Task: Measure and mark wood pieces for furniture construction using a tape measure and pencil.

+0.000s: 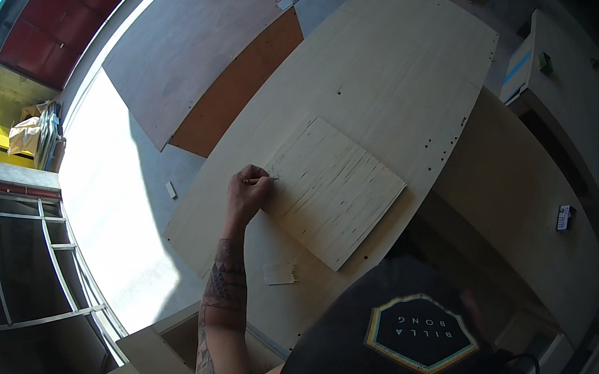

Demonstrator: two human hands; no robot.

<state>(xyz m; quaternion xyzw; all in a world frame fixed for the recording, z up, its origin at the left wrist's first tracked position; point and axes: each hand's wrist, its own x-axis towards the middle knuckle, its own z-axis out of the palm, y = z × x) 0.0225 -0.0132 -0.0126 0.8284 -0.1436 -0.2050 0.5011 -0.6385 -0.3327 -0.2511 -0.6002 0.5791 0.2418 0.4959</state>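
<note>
My left hand (248,188) is closed around a thin pencil (249,182), whose tip points right at the left edge of a square plywood board (335,193). Faint dark lines show on the board beside the tip. Streaky grain covers this board, which lies flat on a larger pale wooden panel (400,32). A small rough-edged wood offcut (279,273) rests on the panel, nearer to me than the hand. My right hand is not in view.
Beyond the panel stands a large box-like wooden piece (217,52) with an orange-brown side. To the right, a small dark box (564,218) sits on another panel (517,193). A green object (545,63) lies farther right. Metal framing (53,247) stands at the left.
</note>
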